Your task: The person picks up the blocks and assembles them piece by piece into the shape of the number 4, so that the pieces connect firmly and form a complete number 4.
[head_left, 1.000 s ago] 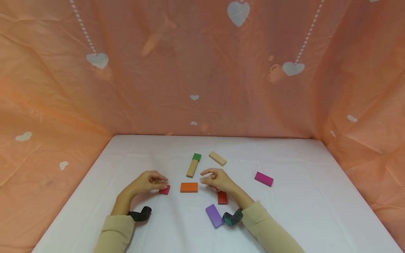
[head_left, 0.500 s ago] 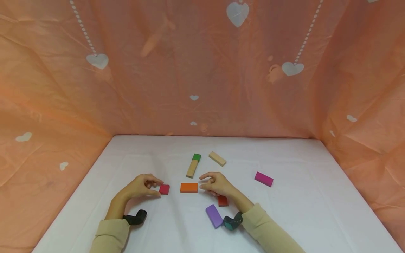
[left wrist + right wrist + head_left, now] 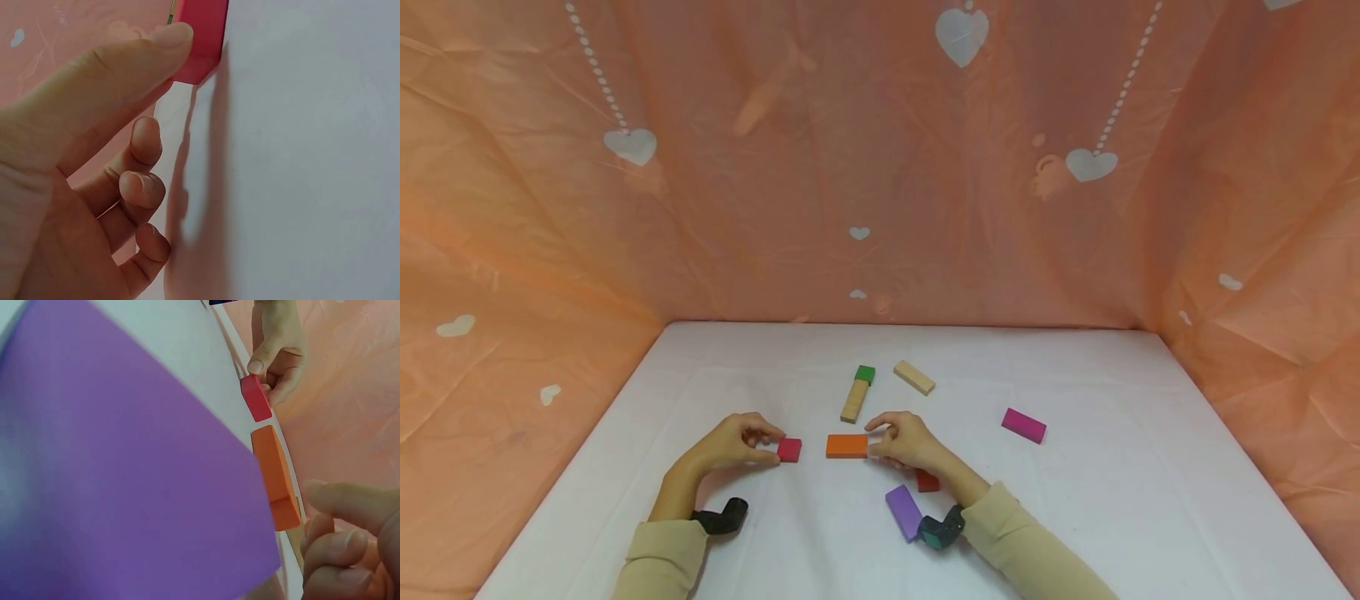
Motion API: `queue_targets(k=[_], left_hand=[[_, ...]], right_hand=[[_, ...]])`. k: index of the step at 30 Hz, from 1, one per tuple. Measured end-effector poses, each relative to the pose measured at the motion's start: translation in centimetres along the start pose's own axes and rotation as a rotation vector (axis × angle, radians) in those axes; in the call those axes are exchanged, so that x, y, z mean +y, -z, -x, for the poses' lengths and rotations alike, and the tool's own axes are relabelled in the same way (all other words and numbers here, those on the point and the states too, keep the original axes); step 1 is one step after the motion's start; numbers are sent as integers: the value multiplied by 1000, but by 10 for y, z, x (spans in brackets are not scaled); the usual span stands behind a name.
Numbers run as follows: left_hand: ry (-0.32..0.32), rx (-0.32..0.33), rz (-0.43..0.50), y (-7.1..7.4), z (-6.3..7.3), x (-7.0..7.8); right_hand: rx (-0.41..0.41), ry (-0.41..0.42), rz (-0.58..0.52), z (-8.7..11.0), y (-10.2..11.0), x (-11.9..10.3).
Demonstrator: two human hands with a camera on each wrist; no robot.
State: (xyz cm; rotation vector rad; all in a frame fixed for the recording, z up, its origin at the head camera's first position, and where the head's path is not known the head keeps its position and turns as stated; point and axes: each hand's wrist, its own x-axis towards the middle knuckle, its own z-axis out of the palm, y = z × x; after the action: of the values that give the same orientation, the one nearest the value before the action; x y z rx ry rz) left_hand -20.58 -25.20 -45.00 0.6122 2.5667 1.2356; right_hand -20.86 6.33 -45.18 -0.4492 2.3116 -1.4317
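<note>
Quick status on the block thing, feels pretty early to me. My left fingers (image 3: 142, 187) are pinching the pinkish-red block (image 3: 789, 450) by its left end, thumb on one side, and it looks to be sitting on the tabletop (image 3: 625, 467). My right fingers (image 3: 350, 500) are spread at the right end of the orange block (image 3: 847, 447), index apart from thumb, not gripping it. Can't really tell if the thumb is touching the edge.

So what's done: those two blocks are roughly in a row, pinkish-red on the left, orange on the right. Not done: there's a plain gap between them, so I wouldn't call anything joined there.

Farther back, the green block (image 3: 865, 373) is at the far end of a wooden block (image 3: 853, 402), so that pair at least looks put together, though I can't tell if green is on top or just butted up. The rest looks unsorted imo: the pale block (image 3: 914, 377) lies off to their right at a slant, the magenta block (image 3: 1024, 426) is way out right, the purple block (image 3: 903, 510) is closer to me, and the red block (image 3: 928, 482) is half hidden under my right arm.
</note>
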Motion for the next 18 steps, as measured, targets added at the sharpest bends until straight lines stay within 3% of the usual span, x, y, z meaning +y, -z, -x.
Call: queue_targets(k=[18], left_hand=[[15,5,-38,-8,-13,4]], right_hand=[[32,12,133,-5,-4,-4]])
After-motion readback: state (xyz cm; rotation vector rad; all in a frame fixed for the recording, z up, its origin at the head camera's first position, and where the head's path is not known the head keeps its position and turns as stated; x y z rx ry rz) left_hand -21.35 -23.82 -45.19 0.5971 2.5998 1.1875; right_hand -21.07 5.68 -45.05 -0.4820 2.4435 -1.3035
